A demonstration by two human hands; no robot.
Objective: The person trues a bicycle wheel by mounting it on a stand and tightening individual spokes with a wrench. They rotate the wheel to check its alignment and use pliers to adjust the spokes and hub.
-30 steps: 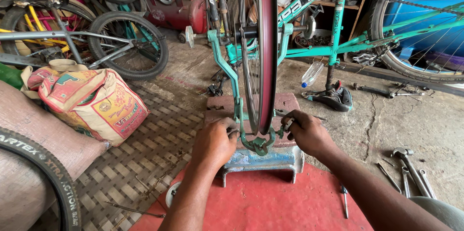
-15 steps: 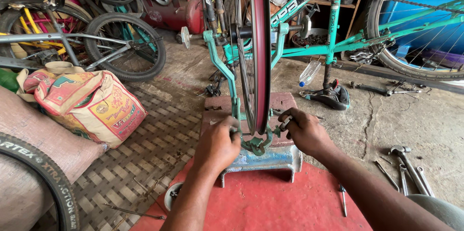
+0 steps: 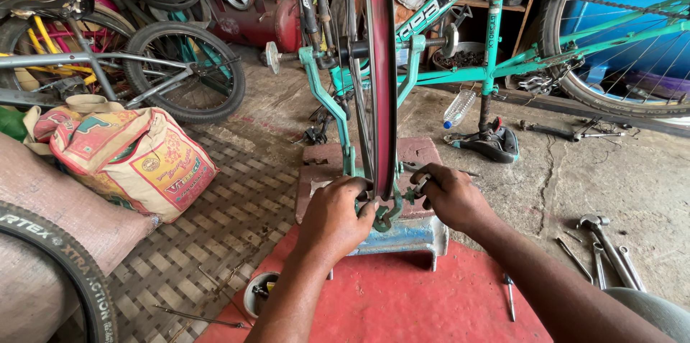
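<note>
Both hands are working at the bottom of a red wheel rim (image 3: 381, 84) standing upright in a green truing stand (image 3: 338, 109): the left hand (image 3: 336, 217) is curling around the stand's base beside the rim, and the right hand (image 3: 449, 196) seems to be pinching a small knob there, though its fingers are hiding it. The stand is sitting on a blue metal block (image 3: 406, 235) on a red mat (image 3: 402, 300). A printed sack (image 3: 136, 160) is lying on the left, tools (image 3: 607, 242) are lying on the concrete floor (image 3: 618, 170) on the right, and bicycles are crowding the back.

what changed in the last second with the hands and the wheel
Very little. Both hands stay at the bottom of the red wheel rim: the left hand and right hand keep their grip on the green brake part. The blue stand and printed sack have not moved.
</note>
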